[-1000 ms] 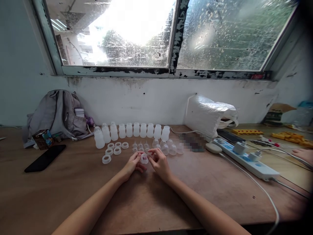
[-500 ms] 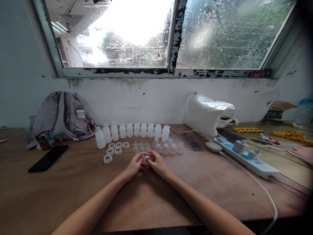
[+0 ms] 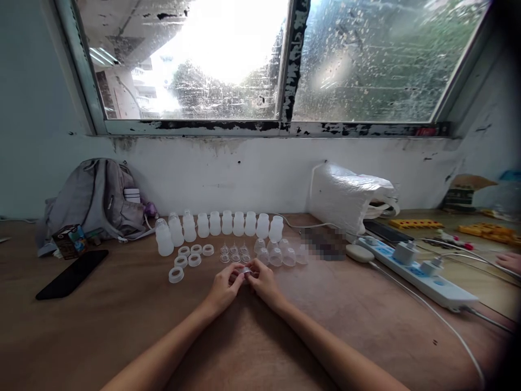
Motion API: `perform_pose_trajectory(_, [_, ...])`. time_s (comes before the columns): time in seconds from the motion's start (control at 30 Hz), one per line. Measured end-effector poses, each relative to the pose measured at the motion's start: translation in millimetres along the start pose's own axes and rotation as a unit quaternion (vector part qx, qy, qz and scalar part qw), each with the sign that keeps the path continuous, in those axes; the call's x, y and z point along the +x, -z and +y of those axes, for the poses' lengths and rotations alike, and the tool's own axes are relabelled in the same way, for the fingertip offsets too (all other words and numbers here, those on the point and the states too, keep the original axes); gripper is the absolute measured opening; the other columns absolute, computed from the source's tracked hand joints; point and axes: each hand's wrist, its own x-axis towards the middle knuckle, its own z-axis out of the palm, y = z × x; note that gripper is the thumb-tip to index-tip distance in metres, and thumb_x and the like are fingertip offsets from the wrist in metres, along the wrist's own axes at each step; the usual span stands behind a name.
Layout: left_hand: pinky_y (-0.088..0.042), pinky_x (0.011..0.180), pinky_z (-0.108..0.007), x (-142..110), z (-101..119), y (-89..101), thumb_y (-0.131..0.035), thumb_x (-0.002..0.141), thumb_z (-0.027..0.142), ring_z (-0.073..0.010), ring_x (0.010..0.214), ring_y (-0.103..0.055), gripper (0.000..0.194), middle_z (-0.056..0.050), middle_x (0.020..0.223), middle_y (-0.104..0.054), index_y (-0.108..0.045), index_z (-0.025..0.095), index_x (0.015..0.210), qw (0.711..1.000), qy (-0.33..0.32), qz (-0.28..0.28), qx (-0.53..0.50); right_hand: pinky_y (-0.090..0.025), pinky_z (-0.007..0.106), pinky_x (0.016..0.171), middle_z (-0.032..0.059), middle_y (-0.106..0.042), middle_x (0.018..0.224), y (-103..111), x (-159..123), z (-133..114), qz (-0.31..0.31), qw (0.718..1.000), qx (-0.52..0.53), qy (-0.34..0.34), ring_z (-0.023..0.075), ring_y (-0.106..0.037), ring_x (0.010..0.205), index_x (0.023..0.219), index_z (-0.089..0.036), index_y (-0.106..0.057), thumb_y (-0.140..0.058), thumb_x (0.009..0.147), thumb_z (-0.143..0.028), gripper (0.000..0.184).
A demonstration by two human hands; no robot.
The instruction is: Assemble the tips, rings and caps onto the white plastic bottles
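Observation:
My left hand and my right hand meet above the table, fingertips pinched around a small whitish screw ring. Fingers cover much of it, so whether a teat sits inside cannot be made out. Just beyond my hands stand several clear teats in short rows. To their left lie several white screw rings. Clear dome caps stand on the right. Behind them runs a row of frosted baby bottles; the leftmost ones, such as the front bottle, have tops fitted.
On the left are a grey backpack, a small box and a black phone. To the right are a white bag, a power strip with cables, and another person's hand at the edge.
My fingers have shifted around the ring, which now shows its side between the fingertips. The whole view has tipped slightly, so the table things appear lower.

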Motion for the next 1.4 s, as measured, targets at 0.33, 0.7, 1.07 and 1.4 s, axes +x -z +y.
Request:
perform_pose_trajectory(0.33, [-0.044,0.057,-0.021,4.2,-4.7,-0.3,-0.058,0.066,0.017,-0.0128,0.065,-0.056,0.031,-0.002,0.073,-0.06,-0.052,0.015,0.096,1.0,0.009,-0.01,-0.011,-0.034,0.019,0.048,-0.004,-0.05,0.056,4.3,4.0,-4.6,0.01,0.998,-0.052,0.028,0.0096,-0.045,0.052,0.067,-0.018,-0.049,-0.051,0.062,-0.019,0.005])
perform_pose_trajectory(0.7, [-0.041,0.054,-0.019,-2.4,4.2,2.6,-0.055,0.067,0.016,-0.01,0.058,-0.051,0.03,0.001,0.07,-0.056,-0.052,0.017,0.096,1.0,-0.006,0.0,0.026,-0.029,0.019,0.047,-0.0064,-0.043,0.052,4.1,4.1,-7.2,0.0,0.999,-0.037,0.035,0.0086,-0.039,0.049,0.067,-0.018,-0.044,-0.051,0.064,-0.021,0.008])
perform_pose_trajectory(1.07, [-0.039,0.051,-0.019,-5.2,4.9,-0.8,-0.054,0.066,0.015,-0.0082,0.054,-0.047,0.031,0.002,0.069,-0.053,-0.051,0.017,0.097,0.999,-0.015,-0.01,0.045,-0.027,0.019,0.046,-0.0068,-0.041,0.05,2.2,3.9,-4.1,0.017,0.998,-0.048,0.033,0.0086,-0.037,0.048,0.065,-0.018,-0.044,-0.05,0.062,-0.018,0.006])
perform_pose_trajectory(1.4, [-0.042,0.056,-0.02,1.9,2.1,8.8,-0.053,0.064,0.011,-0.0089,0.058,-0.051,0.033,0.0,0.076,-0.056,-0.054,0.018,0.096,0.996,-0.046,-0.018,0.071,-0.037,0.02,0.05,-0.0034,-0.049,0.057,2.3,1.1,-4.3,0.024,0.998,-0.044,0.047,0.0094,-0.046,0.051,0.069,-0.017,-0.049,-0.052,0.067,-0.022,0.006])
